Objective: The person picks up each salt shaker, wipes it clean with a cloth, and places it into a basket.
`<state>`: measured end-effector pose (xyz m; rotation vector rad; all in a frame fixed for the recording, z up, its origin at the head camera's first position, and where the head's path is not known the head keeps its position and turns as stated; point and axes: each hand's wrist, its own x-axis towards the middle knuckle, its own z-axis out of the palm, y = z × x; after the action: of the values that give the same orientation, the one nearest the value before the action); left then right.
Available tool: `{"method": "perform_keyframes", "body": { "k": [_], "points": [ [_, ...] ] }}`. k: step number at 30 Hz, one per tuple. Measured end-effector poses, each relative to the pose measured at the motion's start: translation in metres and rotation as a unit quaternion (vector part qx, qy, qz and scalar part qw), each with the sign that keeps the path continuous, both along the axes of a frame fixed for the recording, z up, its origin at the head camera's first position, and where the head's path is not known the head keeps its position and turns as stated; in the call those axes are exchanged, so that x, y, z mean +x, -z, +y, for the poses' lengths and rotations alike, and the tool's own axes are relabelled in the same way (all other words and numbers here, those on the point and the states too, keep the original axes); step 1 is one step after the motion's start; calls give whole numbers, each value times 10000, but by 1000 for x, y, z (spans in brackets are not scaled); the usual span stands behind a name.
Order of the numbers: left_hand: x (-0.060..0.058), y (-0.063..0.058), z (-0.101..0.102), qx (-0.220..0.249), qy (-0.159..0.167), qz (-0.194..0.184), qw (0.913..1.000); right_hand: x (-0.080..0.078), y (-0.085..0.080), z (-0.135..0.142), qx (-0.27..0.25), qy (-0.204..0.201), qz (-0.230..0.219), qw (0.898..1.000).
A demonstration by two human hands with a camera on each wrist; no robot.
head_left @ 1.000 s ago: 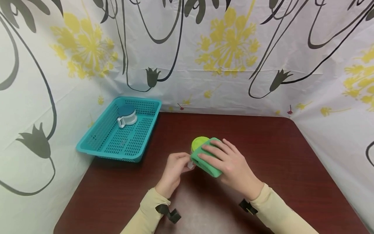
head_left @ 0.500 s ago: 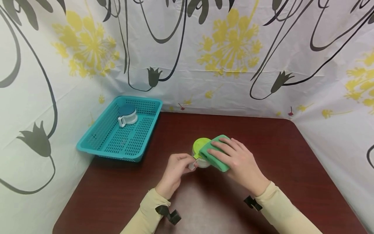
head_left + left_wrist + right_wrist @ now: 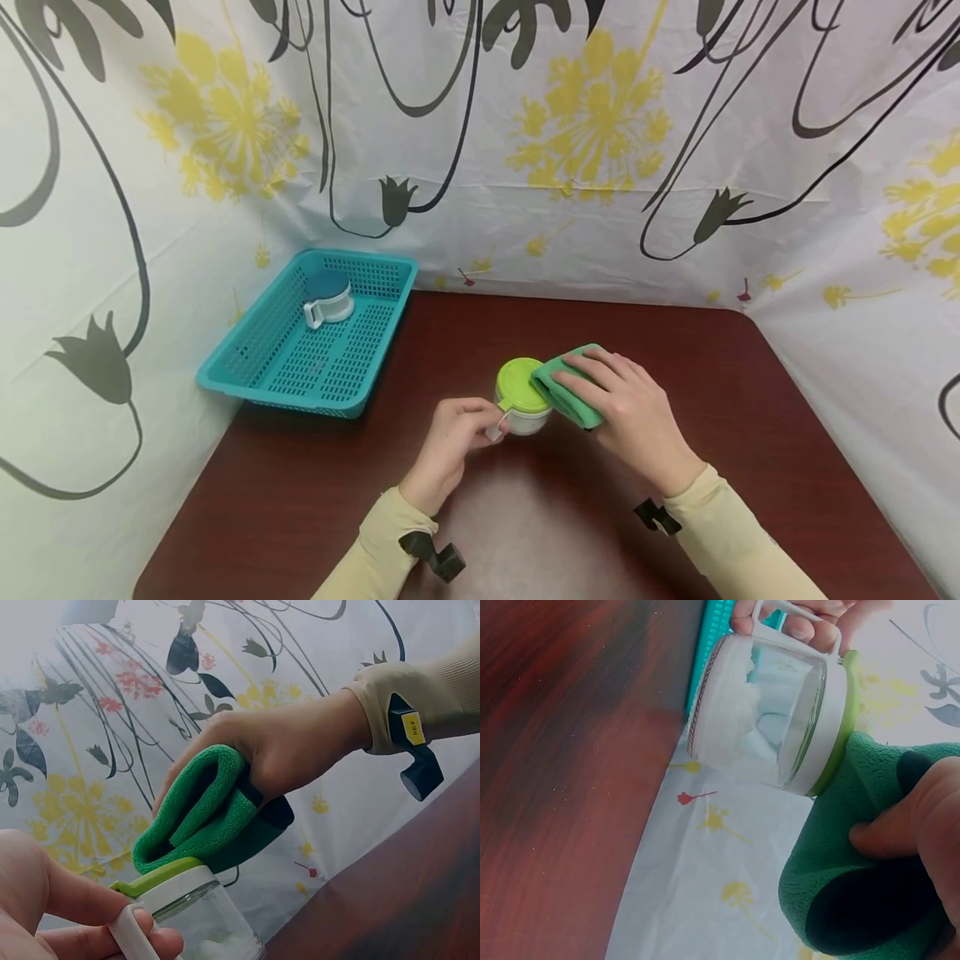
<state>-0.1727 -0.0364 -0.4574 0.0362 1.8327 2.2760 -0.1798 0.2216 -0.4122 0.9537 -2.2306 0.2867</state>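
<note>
My left hand (image 3: pixel 453 442) pinches the white handle (image 3: pixel 133 932) of a clear seasoning jar (image 3: pixel 527 423). The jar has a lime-green lid (image 3: pixel 519 383), a white collar and white contents (image 3: pixel 727 705) inside. In the right wrist view it is held above the table. A folded green cloth (image 3: pixel 566 387) is gripped by my right hand (image 3: pixel 637 417), fingers spread over its top and thumb (image 3: pixel 885 834) on its other side. The cloth's edge meets the right side of the lid, and most of the lid's top shows.
At the back left of the dark red table (image 3: pixel 675 358) stands a turquoise basket (image 3: pixel 213 379). Inside it sits another handled jar (image 3: pixel 330 307) with a blue lid. A white flowered curtain (image 3: pixel 480 150) hangs behind and along the sides.
My right hand has drawn the cloth to the right across the lid, so more of the green top is uncovered. The left hand keeps its hold on the handle, almost in place.
</note>
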Motion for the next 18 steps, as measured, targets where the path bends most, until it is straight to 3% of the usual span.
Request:
{"method": "perform_keyframes", "body": {
  "k": [11, 18],
  "points": [
    [1, 1, 0, 108, -78, -21, 9999, -1, 1, -2, -22, -99, 36, 9999],
    [-3, 5, -1, 130, -195, 6, 9997, -6, -7, -13, -64, -177, 59, 9998]
  ]
}}
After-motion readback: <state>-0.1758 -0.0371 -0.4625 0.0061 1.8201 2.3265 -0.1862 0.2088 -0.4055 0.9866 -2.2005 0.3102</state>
